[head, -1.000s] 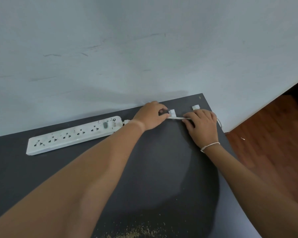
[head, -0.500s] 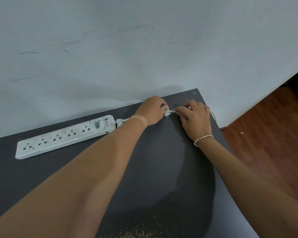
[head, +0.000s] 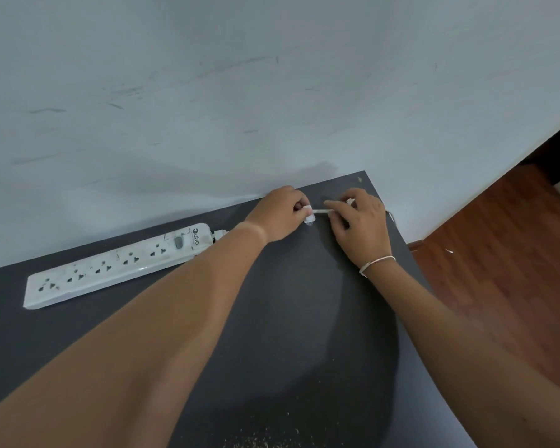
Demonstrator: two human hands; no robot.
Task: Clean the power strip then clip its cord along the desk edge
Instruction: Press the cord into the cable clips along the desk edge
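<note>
Fingers, left: the left hand is curled with its fingers pinched on a small white clip and the cord end passing through it.
Fingers, right: the right hand grips the white cord, fingertips closed on it just right of the clip.
Surroundings: grey scuffed wall directly behind both hands; a thin white band on the right wrist; a scatter of tan crumbs on the near part of the desk; wooden floor to the right.
Obstructions: both hands cover most of the clip and cord; a second white piece shows behind the right fingers, too hidden to identify.
Power strip: the white power strip lies flat on the dark desk, parallel to the wall, well left of the fingers; its cord end points toward the left wrist.
Cord position: a short taut run shows between the two hands, near the back edge.
Edges and room: the desk's back right corner sits just beyond the right hand; the right edge drops to the floor; open desk surface lies in front of the hands.
</note>
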